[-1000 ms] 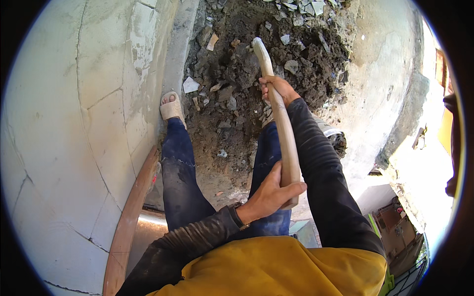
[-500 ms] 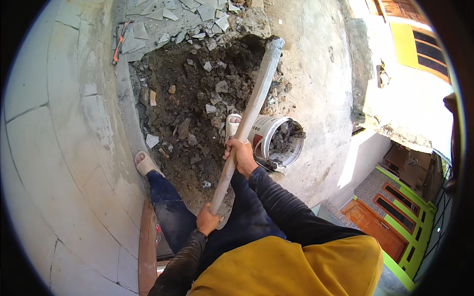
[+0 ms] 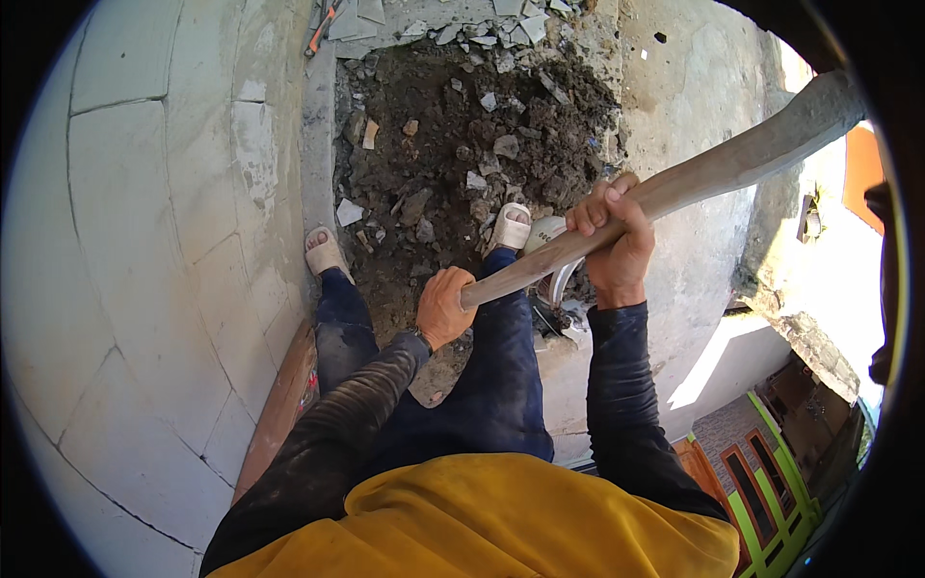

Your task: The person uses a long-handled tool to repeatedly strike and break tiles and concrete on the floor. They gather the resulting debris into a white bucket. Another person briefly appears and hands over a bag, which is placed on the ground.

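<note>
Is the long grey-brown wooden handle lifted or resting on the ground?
Lifted: the left hand and right hand grip the handle, its thicker end showing large at upper right, away from the dark crumbly soil.

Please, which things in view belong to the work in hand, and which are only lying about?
Probably in the work:
shaft, held by left grip and right grip
loosened soil, ahead of the feet
bucket, partly hidden

Seemingly lying about:
orange tool, untouched by the wall
tile pieces beyond the soil
</note>
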The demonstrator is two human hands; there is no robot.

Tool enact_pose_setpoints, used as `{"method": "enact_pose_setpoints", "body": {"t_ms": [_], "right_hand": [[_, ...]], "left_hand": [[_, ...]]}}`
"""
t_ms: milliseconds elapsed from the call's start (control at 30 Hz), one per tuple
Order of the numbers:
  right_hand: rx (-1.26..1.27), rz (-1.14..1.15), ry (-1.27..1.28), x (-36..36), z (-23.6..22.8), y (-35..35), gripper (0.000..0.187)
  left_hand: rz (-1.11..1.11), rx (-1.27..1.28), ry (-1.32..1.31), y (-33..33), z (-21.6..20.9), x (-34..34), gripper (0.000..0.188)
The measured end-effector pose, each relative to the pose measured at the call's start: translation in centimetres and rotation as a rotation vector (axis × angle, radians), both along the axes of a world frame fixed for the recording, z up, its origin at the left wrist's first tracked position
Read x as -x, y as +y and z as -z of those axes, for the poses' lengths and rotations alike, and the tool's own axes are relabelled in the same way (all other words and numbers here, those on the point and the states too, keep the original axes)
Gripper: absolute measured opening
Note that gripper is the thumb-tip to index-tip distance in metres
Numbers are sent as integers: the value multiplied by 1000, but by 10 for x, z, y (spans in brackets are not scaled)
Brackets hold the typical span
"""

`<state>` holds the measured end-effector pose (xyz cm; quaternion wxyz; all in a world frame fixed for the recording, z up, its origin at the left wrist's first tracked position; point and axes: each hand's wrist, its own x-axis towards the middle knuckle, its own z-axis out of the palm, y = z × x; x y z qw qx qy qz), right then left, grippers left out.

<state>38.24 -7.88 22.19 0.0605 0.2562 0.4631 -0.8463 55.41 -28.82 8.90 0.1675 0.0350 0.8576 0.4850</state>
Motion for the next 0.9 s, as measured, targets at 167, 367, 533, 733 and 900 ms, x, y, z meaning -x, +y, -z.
{"method": "enact_pose_setpoints", "body": {"t_ms": [167, 367, 533, 733, 900], "right_hand": [[-408, -110, 462, 143, 36, -40, 22], [-667, -227, 89, 139, 300, -162, 28], [-555, -702, -744, -46, 512, -213, 32], [-326, -804, -722, 22, 485, -189, 20], [-249, -777, -707, 73, 393, -147, 18]], "left_hand": [[-154, -243, -90, 11, 75, 105, 31], [-346, -147, -547, -44, 212, 85, 38], [-840, -478, -1272, -41, 203, -110, 21], [-735, -680, -999, -46, 125, -41, 25], [-585, -1108, -973, -35, -4, 49, 51]]}}
